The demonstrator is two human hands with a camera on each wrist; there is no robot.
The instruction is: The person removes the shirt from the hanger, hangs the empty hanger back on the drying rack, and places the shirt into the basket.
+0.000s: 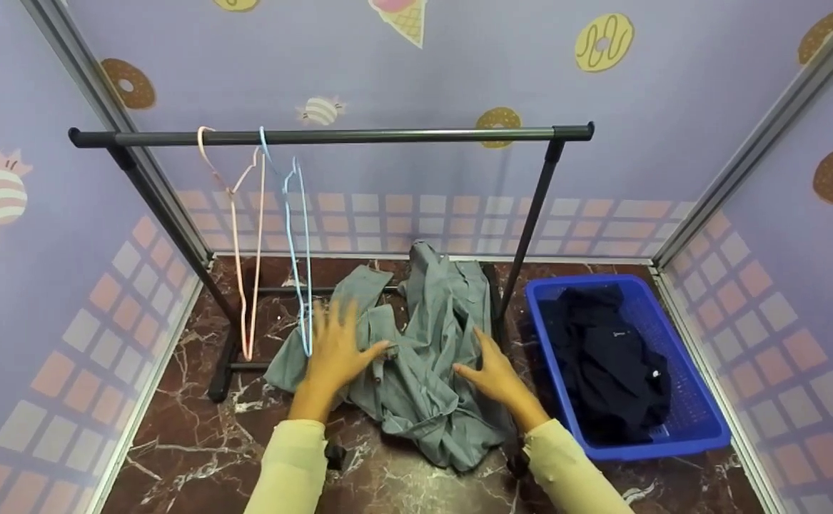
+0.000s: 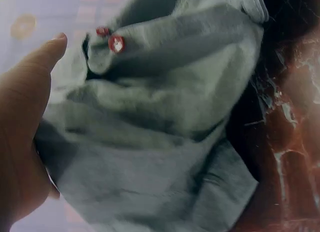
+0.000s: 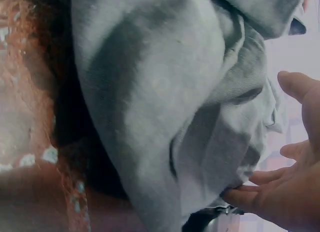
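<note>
A rumpled grey-green shirt (image 1: 423, 389) is spread in loose folds on the dark marbled floor, partly under the rack. My left hand (image 1: 334, 353) is over its left part, fingers spread and thumb pointing inward. In the left wrist view two red buttons (image 2: 116, 43) show on the cloth, and the thumb stands apart from it. At the shirt's right side is my right hand (image 1: 498, 375), fingers extended. The right wrist view shows the lower fingers (image 3: 270, 177) right at the edge of the cloth. Neither hand grips the shirt.
A black clothes rack (image 1: 387, 135) spans the back, carrying a pink hanger (image 1: 236, 243) and a blue hanger (image 1: 290, 243) toward its left end. On the right stands a blue basket (image 1: 662, 451) holding dark clothes (image 1: 612, 371). Patterned walls enclose three sides.
</note>
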